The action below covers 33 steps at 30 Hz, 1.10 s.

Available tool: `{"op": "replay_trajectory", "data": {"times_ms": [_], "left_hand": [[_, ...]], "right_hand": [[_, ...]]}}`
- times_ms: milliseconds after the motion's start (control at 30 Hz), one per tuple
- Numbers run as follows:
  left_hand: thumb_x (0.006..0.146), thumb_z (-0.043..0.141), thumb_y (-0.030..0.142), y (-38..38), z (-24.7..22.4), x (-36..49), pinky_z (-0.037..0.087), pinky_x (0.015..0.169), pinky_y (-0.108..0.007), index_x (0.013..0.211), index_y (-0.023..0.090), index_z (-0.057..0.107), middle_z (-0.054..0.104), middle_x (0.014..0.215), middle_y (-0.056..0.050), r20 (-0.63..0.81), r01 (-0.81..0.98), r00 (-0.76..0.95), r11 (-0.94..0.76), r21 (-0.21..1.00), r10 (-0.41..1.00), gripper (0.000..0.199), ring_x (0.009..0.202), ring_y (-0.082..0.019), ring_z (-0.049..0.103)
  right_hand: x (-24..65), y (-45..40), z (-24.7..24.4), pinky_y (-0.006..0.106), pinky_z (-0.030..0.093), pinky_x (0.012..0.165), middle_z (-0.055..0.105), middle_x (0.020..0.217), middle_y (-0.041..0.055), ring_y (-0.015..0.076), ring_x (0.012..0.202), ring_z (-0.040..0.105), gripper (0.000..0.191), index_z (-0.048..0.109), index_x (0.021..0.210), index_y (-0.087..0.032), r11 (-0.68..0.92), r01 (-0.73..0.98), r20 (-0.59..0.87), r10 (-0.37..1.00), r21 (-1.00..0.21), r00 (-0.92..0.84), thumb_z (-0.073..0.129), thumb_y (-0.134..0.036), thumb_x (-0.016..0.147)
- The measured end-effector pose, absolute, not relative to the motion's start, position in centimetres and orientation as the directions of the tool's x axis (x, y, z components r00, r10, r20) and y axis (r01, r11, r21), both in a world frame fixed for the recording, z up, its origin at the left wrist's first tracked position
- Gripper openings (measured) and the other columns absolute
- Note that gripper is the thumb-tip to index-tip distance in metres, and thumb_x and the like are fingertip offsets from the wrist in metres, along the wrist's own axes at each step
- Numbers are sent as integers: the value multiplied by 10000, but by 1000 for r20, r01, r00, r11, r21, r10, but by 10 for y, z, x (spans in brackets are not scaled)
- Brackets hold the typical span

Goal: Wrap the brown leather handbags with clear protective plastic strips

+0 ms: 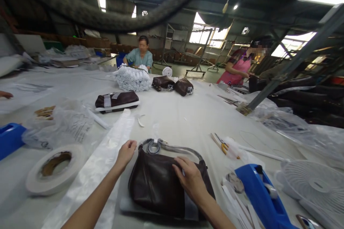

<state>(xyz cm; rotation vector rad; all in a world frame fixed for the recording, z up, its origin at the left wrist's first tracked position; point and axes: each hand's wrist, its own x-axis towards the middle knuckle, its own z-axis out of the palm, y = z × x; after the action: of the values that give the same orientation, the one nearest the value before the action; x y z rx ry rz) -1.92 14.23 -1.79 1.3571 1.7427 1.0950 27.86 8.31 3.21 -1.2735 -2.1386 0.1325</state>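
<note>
A dark brown leather handbag [158, 182] lies on the table right before me, on a pale sheet of wrapping. Its strap, partly wrapped in grey, runs along the top edge, and a coiled grey strap [153, 146] sits behind it. My right hand [189, 175] rests on the front of the bag with fingers outstretched. Just off the bag's upper left corner is my left hand [127, 154], its fingers curled together; whatever they may pinch is too small to make out. A strip of grey wrapping [190, 207] shows on the bag's lower right.
Left stand a tape roll [55, 170] and crumpled plastic bags [70, 125]. On the right are scissors [223, 145], a blue tape dispenser [263, 193] and a white fan [317, 186]. Further back lie wrapped bags [117, 101] and a white bundle [133, 78]. Two people work beyond.
</note>
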Motion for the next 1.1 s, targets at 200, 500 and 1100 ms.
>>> {"op": "replay_trajectory", "data": {"times_ms": [200, 500, 1100], "left_hand": [[949, 494, 442, 220, -18, -11, 514, 671, -308, 961, 131, 602, 626, 851, -36, -154, 360, -213, 224, 906, 965, 330, 719, -149, 604], [918, 594, 379, 280, -42, 10, 538, 631, -288, 939, 119, 613, 621, 850, -19, -360, 557, -68, 335, 760, 930, 262, 700, -141, 605], [885, 641, 344, 294, -54, 16, 526, 772, -358, 883, 128, 616, 623, 911, -31, -312, 646, 189, 121, 754, 931, 217, 843, -181, 608]], "right_hand": [[208, 171, 52, 296, 479, 872, 722, 1040, 71, 224, 1011, 641, 351, 688, 1098, -238, 558, 742, 46, 809, -371, -586, 512, -119, 818], [195, 225, 28, 282, 478, 766, 731, 974, 58, 222, 854, 656, 403, 694, 1060, -241, 650, 697, -211, 667, -303, -714, 584, -107, 696], [218, 210, 18, 295, 473, 819, 707, 971, 25, 213, 922, 633, 151, 654, 874, -214, 509, 575, 50, 775, -641, -630, 539, -149, 802]]}}
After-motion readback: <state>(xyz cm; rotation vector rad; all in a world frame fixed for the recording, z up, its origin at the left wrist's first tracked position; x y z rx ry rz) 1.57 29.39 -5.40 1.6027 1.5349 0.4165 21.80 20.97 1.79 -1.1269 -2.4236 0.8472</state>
